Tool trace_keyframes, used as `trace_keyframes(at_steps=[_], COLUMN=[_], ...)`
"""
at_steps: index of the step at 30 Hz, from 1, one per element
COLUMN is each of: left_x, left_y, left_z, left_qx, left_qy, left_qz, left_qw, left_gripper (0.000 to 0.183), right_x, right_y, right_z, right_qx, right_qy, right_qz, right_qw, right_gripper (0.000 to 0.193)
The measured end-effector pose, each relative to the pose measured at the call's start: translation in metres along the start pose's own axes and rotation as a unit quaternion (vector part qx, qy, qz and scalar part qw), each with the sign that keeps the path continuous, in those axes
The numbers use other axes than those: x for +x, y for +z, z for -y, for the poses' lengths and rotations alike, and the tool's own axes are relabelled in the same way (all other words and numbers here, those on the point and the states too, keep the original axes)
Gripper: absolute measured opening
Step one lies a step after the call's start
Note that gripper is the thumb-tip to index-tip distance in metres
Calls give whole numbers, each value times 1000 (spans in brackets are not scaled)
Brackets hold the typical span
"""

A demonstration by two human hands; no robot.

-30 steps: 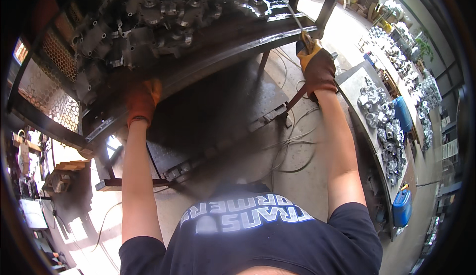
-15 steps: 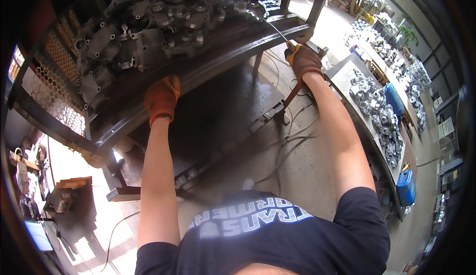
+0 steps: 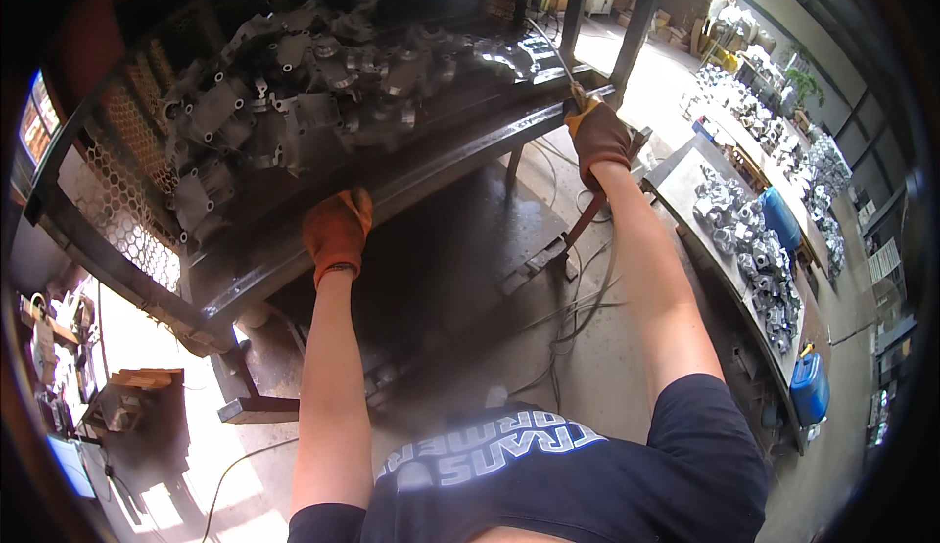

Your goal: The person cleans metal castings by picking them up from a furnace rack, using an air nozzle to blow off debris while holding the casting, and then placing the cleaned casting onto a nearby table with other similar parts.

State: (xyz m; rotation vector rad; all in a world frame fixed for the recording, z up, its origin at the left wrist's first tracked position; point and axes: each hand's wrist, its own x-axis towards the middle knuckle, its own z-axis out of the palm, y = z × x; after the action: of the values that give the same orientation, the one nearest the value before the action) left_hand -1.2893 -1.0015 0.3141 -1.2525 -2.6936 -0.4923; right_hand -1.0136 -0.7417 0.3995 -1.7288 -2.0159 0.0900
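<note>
A dark steel bench (image 3: 470, 140) with a raised front rail stretches across in front of me. Gray metal castings (image 3: 294, 102) lie heaped on it at the back left. My left hand (image 3: 338, 232), in an orange work glove, is curled over the front rail. At the bench's right end, my right hand (image 3: 599, 140), in a darker orange-brown glove, is closed around the near end of a thin rod (image 3: 554, 46). That rod points up and away over the bench's corner; its grip is hidden in the glove.
Right of the bench stands a table (image 3: 676, 166) piled with shiny castings (image 3: 744, 239), beside a blue jug (image 3: 809, 386). Hoses (image 3: 578, 313) trail on the floor below my right arm. Perforated mesh (image 3: 127, 200) closes the bench's left end. A wooden stack (image 3: 137, 386) stands lower left.
The rod's far end has swung up and now points more steeply away. My left hand shows a little farther right and lower, as the whole view has shifted slightly.
</note>
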Motion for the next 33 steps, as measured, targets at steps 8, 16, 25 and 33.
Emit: trace_keyframes(at_steps=[8, 16, 25, 33], left_x=[2, -1, -1, -3], left_y=[12, 8, 15, 11], left_z=[9, 2, 14, -10], left_qx=[-3, -10, -4, -15], left_qy=[-8, 1, 8, 2], left_qz=[-17, -22, -29, -70], left_qw=[1000, 1000, 1000, 997], left_gripper=[29, 34, 29, 32], right_x=[23, 42, 71, 114], right_y=[23, -8, 28, 56], right_z=[30, 60, 81, 45], right_qx=[111, 75, 110, 134], right_qy=[-87, -129, -268, -295], right_qz=[-44, 28, 61, 21], right_qw=[989, 988, 955, 946], right_gripper=[40, 41, 40, 44])
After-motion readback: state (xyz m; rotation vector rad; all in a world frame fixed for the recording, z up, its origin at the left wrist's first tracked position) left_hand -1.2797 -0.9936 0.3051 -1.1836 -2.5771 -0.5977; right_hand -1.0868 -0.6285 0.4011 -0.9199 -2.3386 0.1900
